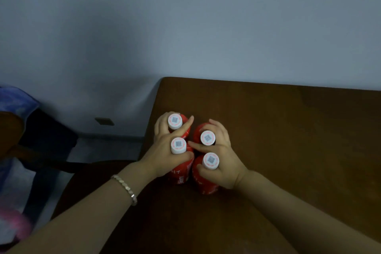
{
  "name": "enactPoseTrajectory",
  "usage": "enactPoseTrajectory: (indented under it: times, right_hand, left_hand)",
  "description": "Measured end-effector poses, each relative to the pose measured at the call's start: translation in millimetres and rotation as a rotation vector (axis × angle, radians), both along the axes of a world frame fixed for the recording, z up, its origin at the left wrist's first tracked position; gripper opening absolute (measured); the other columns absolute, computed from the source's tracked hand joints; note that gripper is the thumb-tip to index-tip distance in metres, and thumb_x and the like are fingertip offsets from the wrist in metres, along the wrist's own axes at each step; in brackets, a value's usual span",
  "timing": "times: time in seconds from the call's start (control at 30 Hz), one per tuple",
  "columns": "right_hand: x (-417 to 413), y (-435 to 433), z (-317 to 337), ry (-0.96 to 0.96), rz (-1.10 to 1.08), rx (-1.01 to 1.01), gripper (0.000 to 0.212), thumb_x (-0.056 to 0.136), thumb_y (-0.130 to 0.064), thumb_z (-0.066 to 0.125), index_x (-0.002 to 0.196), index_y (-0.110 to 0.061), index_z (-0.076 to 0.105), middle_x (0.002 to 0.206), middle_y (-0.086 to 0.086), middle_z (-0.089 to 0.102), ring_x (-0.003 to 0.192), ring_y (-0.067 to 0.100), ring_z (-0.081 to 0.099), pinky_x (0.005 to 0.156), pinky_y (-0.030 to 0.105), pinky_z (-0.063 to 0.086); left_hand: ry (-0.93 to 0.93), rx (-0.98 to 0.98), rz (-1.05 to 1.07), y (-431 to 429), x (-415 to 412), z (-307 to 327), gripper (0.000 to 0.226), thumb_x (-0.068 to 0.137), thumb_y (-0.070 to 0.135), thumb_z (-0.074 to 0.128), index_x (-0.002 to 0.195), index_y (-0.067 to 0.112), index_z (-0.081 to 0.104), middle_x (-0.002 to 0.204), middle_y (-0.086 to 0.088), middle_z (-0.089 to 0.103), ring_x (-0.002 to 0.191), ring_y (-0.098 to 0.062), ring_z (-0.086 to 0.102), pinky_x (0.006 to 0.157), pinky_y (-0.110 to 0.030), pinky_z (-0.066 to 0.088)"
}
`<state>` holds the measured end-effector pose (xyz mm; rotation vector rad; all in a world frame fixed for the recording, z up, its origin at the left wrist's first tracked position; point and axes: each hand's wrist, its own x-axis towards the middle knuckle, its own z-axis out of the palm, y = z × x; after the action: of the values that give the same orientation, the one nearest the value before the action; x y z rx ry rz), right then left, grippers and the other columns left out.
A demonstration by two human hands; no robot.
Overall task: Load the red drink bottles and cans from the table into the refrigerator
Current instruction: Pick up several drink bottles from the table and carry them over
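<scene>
Several red drink bottles with white caps stand upright in a tight cluster near the left end of the brown wooden table [288, 130]. My left hand [162, 150] grips two of them by the necks between its fingers: the far left bottle [175, 121] and the near left bottle [178, 145]. My right hand [224, 154] holds the other two the same way: the far right bottle [207, 137] and the near right bottle [210, 161]. The red bodies show below both hands. No refrigerator or cans are in view.
A pale wall rises behind the table. To the left, off the table's edge, stands a dark chair [47, 140] with a blue cloth [14, 99] draped over it. A wall socket [104, 121] sits low on the wall. A bracelet [125, 187] circles my left wrist.
</scene>
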<state>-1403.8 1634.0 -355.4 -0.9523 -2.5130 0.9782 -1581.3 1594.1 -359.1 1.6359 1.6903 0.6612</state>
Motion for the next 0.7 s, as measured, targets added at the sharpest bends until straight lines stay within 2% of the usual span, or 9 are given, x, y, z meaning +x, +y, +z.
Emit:
enactPoseTrajectory:
  times: [0.1, 0.23, 0.33, 0.4, 0.47, 0.57, 0.7]
  right_hand:
    - [22.3, -18.5, 6.0, -0.014, 0.062, -0.011, 0.063, 0.070, -0.046, 0.044, 0.120, -0.013, 0.065, 0.134, 0.019, 0.039, 0.138, 0.036, 0.020, 0.117, 0.048, 0.006]
    - [63.4, -56.4, 25.0, 0.028, -0.044, -0.069, 0.060, 0.066, -0.043, 0.044, 0.109, -0.010, 0.071, 0.128, 0.020, 0.043, 0.129, 0.018, 0.025, 0.116, 0.029, -0.001]
    - [99.6, -83.4, 41.5, -0.004, -0.084, -0.061, 0.056, 0.065, -0.043, 0.044, 0.104, -0.013, 0.073, 0.122, 0.015, 0.044, 0.129, 0.024, 0.030, 0.118, 0.038, 0.006]
    - [138.4, -107.2, 63.1, 0.002, -0.151, -0.026, 0.054, 0.066, -0.041, 0.046, 0.102, -0.012, 0.073, 0.120, 0.014, 0.045, 0.127, 0.020, 0.030, 0.117, 0.038, 0.007]
    - [173.4, -127.7, 79.9, 0.031, -0.211, 0.004, 0.048, 0.067, -0.036, 0.051, 0.103, -0.011, 0.073, 0.119, 0.013, 0.045, 0.124, 0.009, 0.026, 0.117, 0.035, 0.007]
    - [233.8, -162.9, 109.1, 0.092, -0.323, 0.044, 0.047, 0.068, -0.031, 0.054, 0.109, -0.013, 0.070, 0.123, 0.008, 0.040, 0.124, -0.012, 0.012, 0.116, 0.023, 0.001]
    - [324.4, -225.2, 152.2, 0.051, -0.496, 0.129, 0.048, 0.069, -0.033, 0.050, 0.108, -0.014, 0.070, 0.122, 0.009, 0.042, 0.121, -0.001, 0.018, 0.115, 0.022, 0.003]
  left_hand:
    - [-0.035, -0.022, -0.088, -23.6, 20.9, 5.4, 0.075, 0.061, 0.047, 0.055, 0.125, 0.056, 0.015, 0.141, 0.006, 0.003, 0.139, -0.011, -0.008, 0.111, -0.024, 0.000]
    - [-0.087, -0.076, -0.162, -59.7, 62.7, 21.8, 0.081, 0.055, 0.054, 0.048, 0.130, 0.045, 0.020, 0.147, -0.004, 0.006, 0.139, -0.013, -0.006, 0.112, -0.019, 0.000]
    - [-0.147, -0.098, -0.201, -82.5, 99.7, 35.7, 0.079, 0.061, 0.042, 0.057, 0.135, 0.038, 0.029, 0.148, -0.003, 0.009, 0.139, -0.011, -0.004, 0.114, -0.020, 0.001]
    - [-0.125, -0.069, -0.273, -95.6, 136.6, 55.2, 0.075, 0.064, 0.035, 0.057, 0.137, 0.033, 0.038, 0.147, 0.000, 0.009, 0.138, -0.007, -0.004, 0.111, -0.015, 0.001]
    - [-0.100, -0.035, -0.337, -104.5, 168.5, 69.2, 0.076, 0.065, 0.035, 0.057, 0.139, 0.030, 0.040, 0.143, 0.003, 0.009, 0.135, 0.000, -0.004, 0.109, -0.013, -0.001]
    - [-0.055, 0.024, -0.456, -113.0, 225.5, 96.5, 0.076, 0.065, 0.039, 0.057, 0.139, 0.032, 0.040, 0.139, 0.009, 0.009, 0.133, 0.004, -0.004, 0.109, -0.015, -0.001]
    - [-0.035, 0.116, -0.631, -141.5, 321.8, 132.8, 0.075, 0.065, 0.039, 0.056, 0.138, 0.038, 0.038, 0.129, 0.020, 0.007, 0.130, 0.006, -0.004, 0.110, -0.019, 0.001]
